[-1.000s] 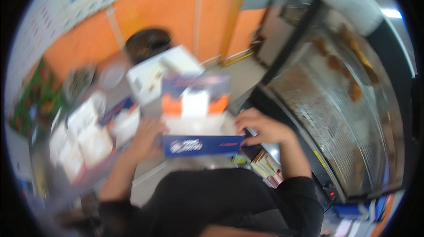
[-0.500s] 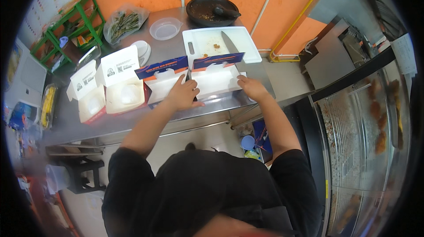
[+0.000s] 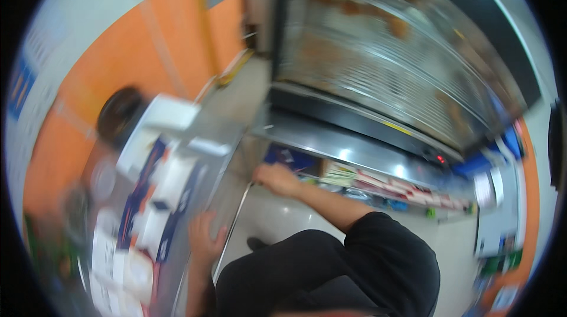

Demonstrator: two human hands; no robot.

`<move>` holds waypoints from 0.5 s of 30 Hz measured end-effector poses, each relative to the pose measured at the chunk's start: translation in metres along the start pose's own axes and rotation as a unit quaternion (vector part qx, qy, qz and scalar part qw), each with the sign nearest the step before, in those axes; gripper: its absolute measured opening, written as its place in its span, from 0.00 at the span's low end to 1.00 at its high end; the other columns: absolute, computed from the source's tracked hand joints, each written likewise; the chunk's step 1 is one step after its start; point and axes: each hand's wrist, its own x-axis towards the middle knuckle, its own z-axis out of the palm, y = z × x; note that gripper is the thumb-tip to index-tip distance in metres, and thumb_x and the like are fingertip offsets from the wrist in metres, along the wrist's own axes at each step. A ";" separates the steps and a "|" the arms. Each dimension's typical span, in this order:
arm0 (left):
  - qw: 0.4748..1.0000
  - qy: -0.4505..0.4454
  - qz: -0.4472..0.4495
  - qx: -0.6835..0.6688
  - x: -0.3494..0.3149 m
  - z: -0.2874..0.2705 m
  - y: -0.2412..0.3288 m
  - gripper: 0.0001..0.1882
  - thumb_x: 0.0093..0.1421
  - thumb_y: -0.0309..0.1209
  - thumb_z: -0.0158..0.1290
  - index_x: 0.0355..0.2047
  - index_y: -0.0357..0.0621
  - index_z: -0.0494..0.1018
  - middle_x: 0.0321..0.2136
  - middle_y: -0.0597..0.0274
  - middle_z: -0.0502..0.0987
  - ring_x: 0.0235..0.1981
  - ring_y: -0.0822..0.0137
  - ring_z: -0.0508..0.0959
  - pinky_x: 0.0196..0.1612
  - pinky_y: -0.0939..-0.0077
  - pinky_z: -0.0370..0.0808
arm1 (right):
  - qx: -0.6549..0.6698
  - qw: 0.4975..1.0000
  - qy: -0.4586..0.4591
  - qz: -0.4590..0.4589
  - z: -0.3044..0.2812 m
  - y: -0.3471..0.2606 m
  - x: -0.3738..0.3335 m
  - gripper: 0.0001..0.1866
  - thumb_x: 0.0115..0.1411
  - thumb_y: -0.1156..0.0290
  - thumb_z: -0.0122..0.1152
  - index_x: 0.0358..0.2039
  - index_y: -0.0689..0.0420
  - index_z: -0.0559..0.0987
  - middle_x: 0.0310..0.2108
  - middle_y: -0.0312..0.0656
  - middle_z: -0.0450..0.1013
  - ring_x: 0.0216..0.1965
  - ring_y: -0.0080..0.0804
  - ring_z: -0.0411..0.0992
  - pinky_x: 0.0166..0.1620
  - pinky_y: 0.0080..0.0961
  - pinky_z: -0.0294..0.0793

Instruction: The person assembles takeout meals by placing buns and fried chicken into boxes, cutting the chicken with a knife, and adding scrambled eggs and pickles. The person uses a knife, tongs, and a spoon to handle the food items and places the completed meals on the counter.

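Note:
Beside the metal table's front edge is my left hand [image 3: 206, 238], its fingers spread and nothing in it. It is nearest to the two open white-and-blue cardboard boxes [image 3: 167, 190], which stand on the table apart from the hand. My right hand [image 3: 277, 180] reaches away from the table, close to the low shelf under the glass display cabinet. Its fingers look curled, slightly blurred, and nothing shows in them. Two more open boxes [image 3: 133, 278] with white lids up sit at the table's near end, each with a pale rounded content.
The glass display cabinet [image 3: 378, 51] holds browned food on wire racks. Below it, a shelf [image 3: 384, 190] carries stacked flat cartons and packets. A white cutting board [image 3: 139, 154] and a dark stone mortar [image 3: 120, 113] are at the table's far end. The metal table [image 3: 221, 131] runs along the left.
My view has swung right toward the display cabinet. Both hands have come off the blue-and-white boxes; the right has moved out toward the low shelf, leaving the boxes on the table.

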 end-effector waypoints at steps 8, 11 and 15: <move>0.825 -0.550 0.067 0.108 -0.017 0.177 0.131 0.26 0.55 0.49 0.52 0.49 0.48 0.70 0.47 0.51 0.71 0.50 0.52 0.71 0.51 0.54 0.66 | -0.032 0.954 0.086 0.287 -0.051 -0.017 -0.370 0.07 0.58 0.62 0.54 0.35 0.48 0.75 0.26 0.38 0.73 0.31 0.39 0.73 0.41 0.36 0.67; 0.861 -0.443 0.217 0.124 -0.006 0.237 0.218 0.28 0.55 0.52 0.51 0.50 0.48 0.70 0.48 0.53 0.72 0.50 0.52 0.71 0.51 0.51 0.65 | -0.163 0.872 0.150 0.437 -0.105 -0.027 -0.499 0.08 0.58 0.61 0.55 0.31 0.50 0.75 0.20 0.42 0.73 0.26 0.45 0.71 0.33 0.39 0.69; 0.827 -0.452 0.324 0.082 0.004 0.307 0.358 0.27 0.55 0.51 0.51 0.49 0.47 0.70 0.46 0.53 0.72 0.50 0.53 0.71 0.52 0.55 0.65 | -0.248 0.733 0.275 0.571 -0.183 -0.059 -0.620 0.08 0.58 0.63 0.54 0.31 0.52 0.74 0.23 0.45 0.74 0.24 0.47 0.72 0.30 0.38 0.71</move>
